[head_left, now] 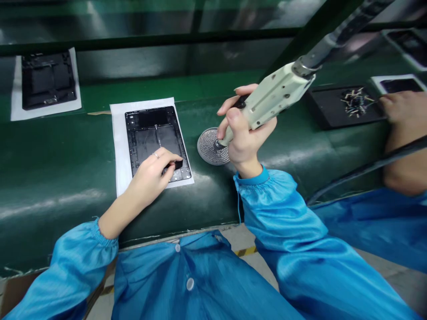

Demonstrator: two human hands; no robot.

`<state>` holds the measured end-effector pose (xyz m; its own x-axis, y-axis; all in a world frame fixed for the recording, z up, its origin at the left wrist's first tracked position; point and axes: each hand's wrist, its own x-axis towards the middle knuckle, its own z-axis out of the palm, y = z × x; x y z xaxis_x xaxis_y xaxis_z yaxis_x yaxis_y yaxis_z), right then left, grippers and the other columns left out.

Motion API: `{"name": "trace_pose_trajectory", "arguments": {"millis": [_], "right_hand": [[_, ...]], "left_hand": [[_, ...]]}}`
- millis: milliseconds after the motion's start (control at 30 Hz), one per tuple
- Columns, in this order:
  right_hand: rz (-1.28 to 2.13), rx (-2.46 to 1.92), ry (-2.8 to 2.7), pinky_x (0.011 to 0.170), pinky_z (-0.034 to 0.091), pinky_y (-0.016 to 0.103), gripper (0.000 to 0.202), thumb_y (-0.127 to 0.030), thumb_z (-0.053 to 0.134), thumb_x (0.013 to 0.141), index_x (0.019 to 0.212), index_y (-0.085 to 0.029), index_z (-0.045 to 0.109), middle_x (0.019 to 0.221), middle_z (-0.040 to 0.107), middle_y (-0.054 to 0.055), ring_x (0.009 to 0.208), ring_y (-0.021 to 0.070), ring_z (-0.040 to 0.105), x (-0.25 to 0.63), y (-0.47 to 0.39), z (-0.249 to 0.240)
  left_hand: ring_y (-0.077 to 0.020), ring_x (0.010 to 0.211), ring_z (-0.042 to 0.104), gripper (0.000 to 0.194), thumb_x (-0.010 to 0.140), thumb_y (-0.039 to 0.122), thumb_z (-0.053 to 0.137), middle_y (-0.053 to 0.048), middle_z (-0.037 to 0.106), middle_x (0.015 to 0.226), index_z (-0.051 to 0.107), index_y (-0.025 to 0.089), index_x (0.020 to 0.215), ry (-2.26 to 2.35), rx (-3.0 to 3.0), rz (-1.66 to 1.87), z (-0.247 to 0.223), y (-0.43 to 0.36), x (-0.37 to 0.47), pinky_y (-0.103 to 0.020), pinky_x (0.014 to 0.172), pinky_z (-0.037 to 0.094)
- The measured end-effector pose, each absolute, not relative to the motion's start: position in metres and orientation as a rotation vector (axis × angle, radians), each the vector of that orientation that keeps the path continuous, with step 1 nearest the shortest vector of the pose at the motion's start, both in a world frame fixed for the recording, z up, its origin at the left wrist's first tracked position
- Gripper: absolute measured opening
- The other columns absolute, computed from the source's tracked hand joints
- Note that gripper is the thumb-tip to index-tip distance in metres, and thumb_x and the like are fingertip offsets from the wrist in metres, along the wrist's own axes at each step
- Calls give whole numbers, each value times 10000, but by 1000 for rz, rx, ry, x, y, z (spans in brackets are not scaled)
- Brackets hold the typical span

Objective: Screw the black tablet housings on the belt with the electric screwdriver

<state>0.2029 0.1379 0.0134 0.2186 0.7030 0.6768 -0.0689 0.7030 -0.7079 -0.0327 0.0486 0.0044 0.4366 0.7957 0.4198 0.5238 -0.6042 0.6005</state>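
- Left hand (155,171) rests on the lower right corner of a black tablet shell (156,141); fingers curled down, tips pressing a small dark part against the frame. Ring on one finger.
- Shell lies open-side up on a white sheet (118,146), which sits on the green belt (53,178), straight ahead of the person.
- Right hand (242,138) is wrapped tight around a cream screwdriver (273,95), thumb on top near a dark switch.
- Screwdriver is tilted, body rising up and to the right into a grey hose; its tip points down onto a round metal screw dish (208,149).
- Dish sits on the belt just right of the sheet, near the shell but apart from it.
- Both sleeves blue, elastic cuffs.
- Second shell (48,80) on its own white sheet lies far left on the belt, well apart.
- At the right edge, another person's hand (400,106) reaches by a black tray (330,109) holding a heap of small screws; its grip cannot be told.
- Another tablet part (396,84) lies just beyond that tray.
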Motion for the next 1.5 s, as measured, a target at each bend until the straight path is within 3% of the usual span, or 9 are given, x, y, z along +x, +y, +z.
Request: {"name": "trace_pose_trajectory", "arguments": {"millis": [167, 400, 633, 833, 967, 1100, 1200, 1333, 1500], "right_hand": [[590, -598, -1244, 333, 352, 298, 334, -573, 867, 946, 1206, -402, 746, 885, 727, -23, 384, 94, 458, 203, 138, 14], [580, -578, -1258, 320, 363, 295, 322, -562, 863, 952, 1215, -412, 754, 883, 727, -23, 376, 89, 457, 204, 140, 13], [565, -563, -1258, 312, 335, 290, 303, -541, 865, 964, 1220, -414, 764, 888, 732, -27, 376, 86, 456, 202, 139, 14], [507, -601, -1266, 298, 325, 303, 341, -617, 850, 956, 1206, -403, 761, 858, 735, -40, 355, 89, 435, 201, 137, 15], [521, -600, -1268, 316, 335, 311, 343, -597, 864, 953, 1199, -382, 758, 861, 742, -44, 364, 89, 452, 201, 138, 17], [515, -598, -1257, 321, 317, 315, 361, -615, 861, 948, 1186, -367, 750, 850, 739, -47, 361, 91, 432, 200, 138, 17], [517, -696, -1267, 358, 421, 356, 419, -723, 807, 938, 1187, -400, 709, 869, 735, -38, 381, 114, 426, 202, 135, 16], [585, -822, -1282, 556, 619, 445, 422, -734, 778, 935, 1223, -442, 679, 961, 752, -1, 508, 174, 569, 205, 131, 14], [609, -655, -1266, 422, 460, 375, 360, -641, 823, 959, 1230, -435, 704, 919, 689, -39, 411, 112, 454, 203, 134, 13]], "left_hand": [[-203, 1021, 781, 124, 1102, 172, 642, -65, 811, 1087, 765, 190, 1095, 1150, 2272, 964, 4, 46, -30, -340, 952, 614], [-151, 790, 767, 398, 1064, 108, 550, 6, 830, 957, 765, 237, 1373, 1238, 1968, 708, 20, 42, -32, -277, 776, 590], [-188, 1028, 809, 264, 1036, 130, 625, -26, 867, 1123, 857, 226, 1120, 1140, 1940, 822, 19, 46, -34, -325, 966, 613], [-183, 946, 802, 218, 1058, 274, 730, -35, 854, 1107, 827, 235, 1249, 1190, 1951, 818, 16, 44, -30, -321, 887, 617], [-195, 1070, 831, 311, 1070, 229, 725, -41, 863, 1151, 736, 230, 1381, 1252, 1884, 937, 9, 44, -28, -299, 913, 634], [-198, 1070, 838, 209, 1070, 143, 683, -29, 874, 1149, 814, 239, 1203, 1145, 2030, 957, 4, 46, -31, -341, 983, 638], [-210, 1133, 832, 305, 1060, 63, 605, -37, 876, 1190, 854, 236, 1092, 1058, 2107, 984, 1, 48, -34, -378, 1036, 636], [-217, 1114, 830, 359, 1061, 61, 570, -38, 878, 1174, 864, 243, 1158, 1088, 2153, 899, 1, 49, -35, -396, 1001, 636], [-236, 1174, 799, 305, 1087, 181, 631, -76, 847, 1287, 820, 222, 1322, 1148, 2124, 829, 11, 47, -30, -421, 1066, 610]]}}
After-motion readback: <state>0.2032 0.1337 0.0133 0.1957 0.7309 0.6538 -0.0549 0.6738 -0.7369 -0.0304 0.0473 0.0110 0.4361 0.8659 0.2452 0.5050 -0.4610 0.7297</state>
